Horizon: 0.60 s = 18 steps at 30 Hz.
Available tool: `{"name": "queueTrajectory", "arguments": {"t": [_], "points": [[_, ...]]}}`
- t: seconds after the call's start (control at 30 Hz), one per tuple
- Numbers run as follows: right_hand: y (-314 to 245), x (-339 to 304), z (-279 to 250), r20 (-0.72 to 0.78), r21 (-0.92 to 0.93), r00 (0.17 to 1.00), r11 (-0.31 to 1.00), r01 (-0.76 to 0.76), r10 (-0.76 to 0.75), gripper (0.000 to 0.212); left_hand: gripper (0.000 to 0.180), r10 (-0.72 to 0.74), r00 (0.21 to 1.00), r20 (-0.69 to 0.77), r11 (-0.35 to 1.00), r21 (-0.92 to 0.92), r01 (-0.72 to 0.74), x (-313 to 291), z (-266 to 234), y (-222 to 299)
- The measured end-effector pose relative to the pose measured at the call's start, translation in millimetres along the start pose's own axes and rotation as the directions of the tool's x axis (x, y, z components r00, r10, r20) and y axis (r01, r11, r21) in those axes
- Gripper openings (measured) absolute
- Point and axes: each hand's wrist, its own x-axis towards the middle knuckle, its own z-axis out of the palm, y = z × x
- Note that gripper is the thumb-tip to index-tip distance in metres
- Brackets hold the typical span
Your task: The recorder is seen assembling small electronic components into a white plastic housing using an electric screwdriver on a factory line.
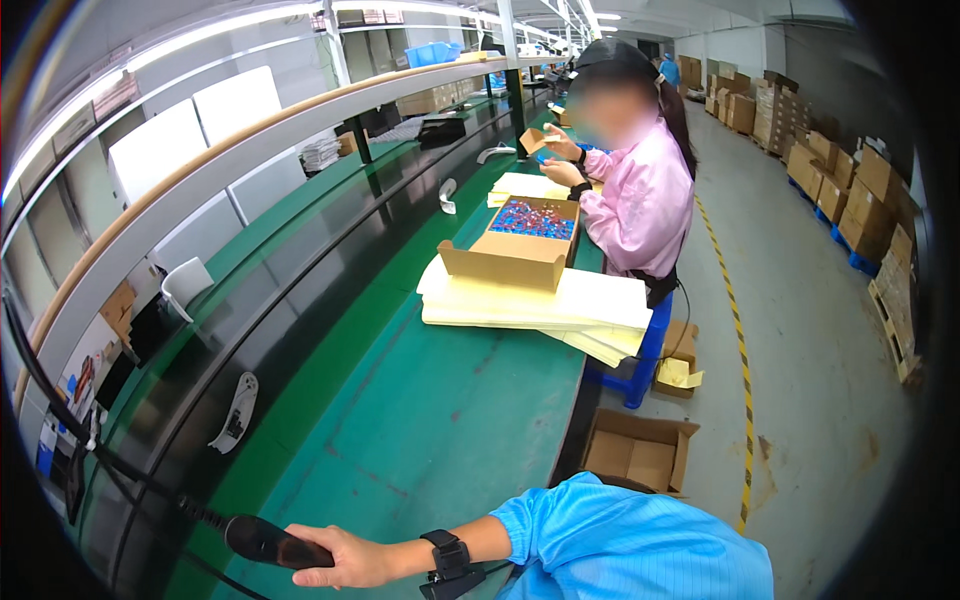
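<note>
My right hand (345, 560) reaches in from the lower right, in a light blue sleeve with a black strap (450, 562) round the wrist. Its fingers are wrapped round a black corded hand tool (268, 541), whose ribbed cable end points to the upper left; the tool's working end is not visible. A black cable (60, 410) runs up the left side. Beyond the hand, a curved white plastic part (236, 412) lies on the dark strip along the green bench. My left hand is out of view.
Yellow sheets (540, 305) lie on the green bench (430, 440) under an open carton (505, 262) of small blue and red parts. Behind it a co-worker in pink (640, 205) handles a piece. Open boxes (640, 450) stand on the floor beside a blue stool (640, 370).
</note>
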Motion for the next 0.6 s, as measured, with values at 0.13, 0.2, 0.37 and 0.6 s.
{"name": "queueTrajectory", "arguments": {"t": [0.13,0.2,0.37,0.6], "points": [[1.7,-2.0,-15.1,-0.078,-0.137,0.993,0.987,0.078,-0.089,0.058,0.016,-0.051,0.992,0.118,0.998,0.054,0.045,-5.8,6.8,-23.6],[-12.2,-6.2,-22.2,-0.004,-0.194,0.998,0.979,-0.058,0.058,0.063,0.016,0.137,0.971,-0.197,0.89,-0.405,-0.208,31.6,33.3,-26.9],[-14.1,3.1,-51.5,0.054,-0.419,0.997,0.908,-0.026,0.054,0.064,0.022,0.047,0.926,-0.375,0.974,0.222,0.04,4.9,44.8,-25.4],[5.2,6.0,-113.3,-0.02,-0.243,0.994,0.964,0.104,-0.112,0.082,0.018,-0.084,0.852,-0.516,0.986,0.08,0.145,24.7,36.0,-5.4]]}}
